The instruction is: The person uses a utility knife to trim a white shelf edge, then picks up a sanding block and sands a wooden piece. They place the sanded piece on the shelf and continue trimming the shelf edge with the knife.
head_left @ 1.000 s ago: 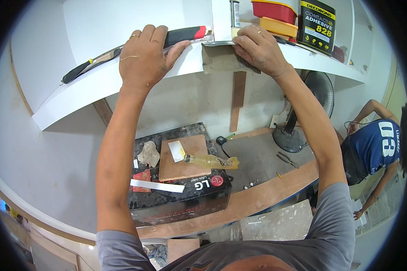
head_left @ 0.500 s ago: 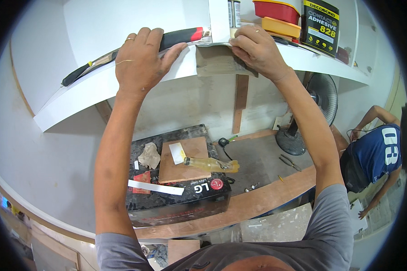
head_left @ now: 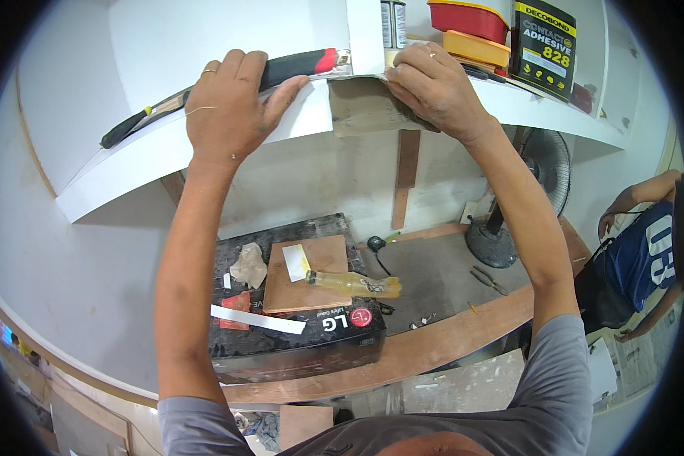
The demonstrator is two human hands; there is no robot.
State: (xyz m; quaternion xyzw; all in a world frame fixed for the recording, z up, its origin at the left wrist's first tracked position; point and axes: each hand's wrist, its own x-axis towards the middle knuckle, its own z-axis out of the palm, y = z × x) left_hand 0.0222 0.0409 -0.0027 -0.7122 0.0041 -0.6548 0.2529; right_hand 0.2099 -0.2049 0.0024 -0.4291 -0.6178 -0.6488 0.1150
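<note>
My left hand [head_left: 226, 106] lies over the front edge of the white shelf [head_left: 152, 153], thumb stretched out along it. Just behind its fingers lies a tool with a black and red handle [head_left: 300, 67]. My right hand [head_left: 438, 90] is closed at the same edge, its fingers pinched on the upper right of a grey-brown sheet [head_left: 372, 108]. That sheet hangs over the shelf front between my hands; its material is unclear. The fingertips of my right hand are partly hidden.
On the shelf stand plastic tubs [head_left: 471, 34], a black tin [head_left: 543, 49] and cans [head_left: 393, 24]; a screwdriver [head_left: 125, 129] lies left. Below, a black box [head_left: 296, 353] bears a board and a bottle [head_left: 353, 284]. A fan [head_left: 494, 239] and another person [head_left: 631, 266] are right.
My left hand has shifted slightly left, and the sheet's lower left edge hangs a little lower. At the right, the other person has moved an arm and leaned farther right.
</note>
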